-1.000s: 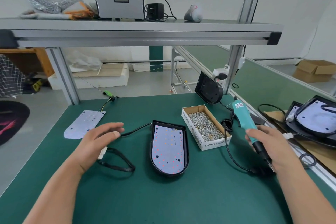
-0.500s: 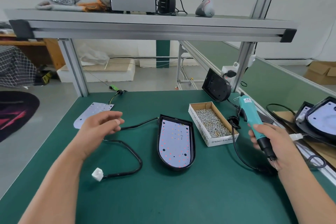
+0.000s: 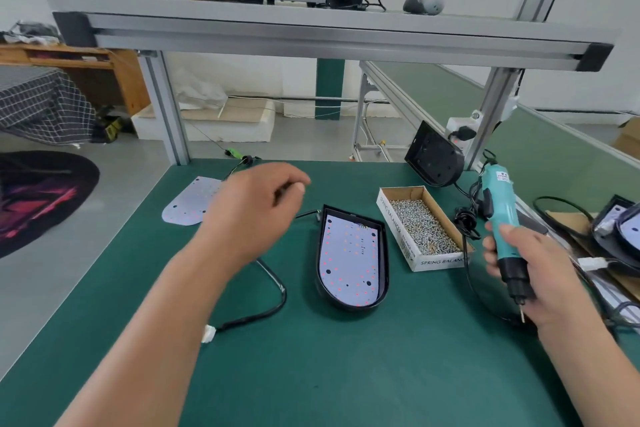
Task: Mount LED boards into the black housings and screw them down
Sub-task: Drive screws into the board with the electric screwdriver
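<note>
A black housing (image 3: 320,246) lies in the middle of the green mat with a white LED board (image 3: 349,260) seated inside it. Its black cable (image 3: 273,291) loops to the left and ends in a white plug (image 3: 209,336). My left hand (image 3: 254,215) hovers above the mat left of the housing, fingers loosely curled, holding nothing. My right hand (image 3: 533,267) grips a teal electric screwdriver (image 3: 502,208), bit pointing down, to the right of the housing. A cardboard box of screws (image 3: 420,225) sits between housing and screwdriver. A loose LED board (image 3: 188,201) lies at the far left.
Another black housing (image 3: 433,159) leans against the frame post at the back right. More housings with boards (image 3: 620,229) and cables lie on cardboard at the right edge. An aluminium shelf (image 3: 311,35) crosses overhead. The mat's left edge drops to the floor.
My left hand has risen and moved right, towards the housing and the screw box. My right hand keeps hold of the screwdriver. The view has shifted to the left.
</note>
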A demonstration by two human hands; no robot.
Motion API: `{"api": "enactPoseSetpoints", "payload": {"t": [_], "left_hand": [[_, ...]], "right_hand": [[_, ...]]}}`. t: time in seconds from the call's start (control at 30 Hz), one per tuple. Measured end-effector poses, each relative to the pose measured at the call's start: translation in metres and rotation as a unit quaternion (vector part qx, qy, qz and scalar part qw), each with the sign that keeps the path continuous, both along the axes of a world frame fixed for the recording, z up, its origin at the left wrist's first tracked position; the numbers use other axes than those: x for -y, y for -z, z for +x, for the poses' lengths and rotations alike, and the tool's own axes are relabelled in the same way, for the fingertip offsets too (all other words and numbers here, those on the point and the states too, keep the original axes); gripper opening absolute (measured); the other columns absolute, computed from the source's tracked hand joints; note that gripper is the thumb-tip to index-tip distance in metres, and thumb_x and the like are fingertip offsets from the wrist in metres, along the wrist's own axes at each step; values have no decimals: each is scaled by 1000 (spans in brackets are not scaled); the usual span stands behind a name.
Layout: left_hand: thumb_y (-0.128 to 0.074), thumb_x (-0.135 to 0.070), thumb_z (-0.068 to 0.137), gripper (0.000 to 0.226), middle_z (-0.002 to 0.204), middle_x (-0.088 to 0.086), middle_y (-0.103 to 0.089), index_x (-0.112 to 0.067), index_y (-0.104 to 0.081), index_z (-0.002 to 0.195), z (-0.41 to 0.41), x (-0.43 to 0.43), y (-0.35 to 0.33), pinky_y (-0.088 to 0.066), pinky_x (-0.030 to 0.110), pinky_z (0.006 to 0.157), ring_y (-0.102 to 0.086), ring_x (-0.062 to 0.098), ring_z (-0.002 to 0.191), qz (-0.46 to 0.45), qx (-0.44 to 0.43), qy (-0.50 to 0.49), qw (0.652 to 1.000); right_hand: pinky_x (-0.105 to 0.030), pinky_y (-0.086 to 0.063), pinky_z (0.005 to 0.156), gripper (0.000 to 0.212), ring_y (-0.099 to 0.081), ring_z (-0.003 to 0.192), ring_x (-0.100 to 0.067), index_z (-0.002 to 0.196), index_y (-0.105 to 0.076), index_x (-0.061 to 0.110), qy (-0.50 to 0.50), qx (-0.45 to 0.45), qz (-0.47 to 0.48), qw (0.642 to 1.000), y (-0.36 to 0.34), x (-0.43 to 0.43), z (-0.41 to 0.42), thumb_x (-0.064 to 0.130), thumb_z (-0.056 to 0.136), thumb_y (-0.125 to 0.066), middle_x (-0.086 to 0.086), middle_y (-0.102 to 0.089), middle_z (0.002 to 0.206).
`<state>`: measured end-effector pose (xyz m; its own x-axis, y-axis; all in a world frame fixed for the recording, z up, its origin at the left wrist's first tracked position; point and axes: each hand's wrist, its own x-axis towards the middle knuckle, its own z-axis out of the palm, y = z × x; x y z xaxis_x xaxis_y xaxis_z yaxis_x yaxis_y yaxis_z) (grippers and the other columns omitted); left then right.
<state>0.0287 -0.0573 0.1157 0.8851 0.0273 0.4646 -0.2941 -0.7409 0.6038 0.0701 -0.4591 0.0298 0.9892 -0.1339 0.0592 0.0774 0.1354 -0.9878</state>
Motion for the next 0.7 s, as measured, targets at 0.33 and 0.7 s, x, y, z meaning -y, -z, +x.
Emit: {"api": "enactPoseSetpoints", "payload": {"t": [0.33,0.7], "left_hand": [[-60,-9,97,9,102,6,-64,-16,-62,101,10,158,28,-43,37,67,-61,32,101,294,-58,134,945],[-69,-8,89,33,72,0,-51,-15,-42,72,65,219,40,-31,30,56,-47,19,64,331,-120,92,931]], "right_hand": [[-21,-56,58,21,-63,67,-14,113,-70,7,-4,5,0,1000,-7,-8,-5,21,105,-56,-4,-69,83],[-24,-56,64,20,-63,70,-14,113,-69,8,19,13,7,1000,-8,-8,-6,19,105,-56,-2,-69,83]]}}
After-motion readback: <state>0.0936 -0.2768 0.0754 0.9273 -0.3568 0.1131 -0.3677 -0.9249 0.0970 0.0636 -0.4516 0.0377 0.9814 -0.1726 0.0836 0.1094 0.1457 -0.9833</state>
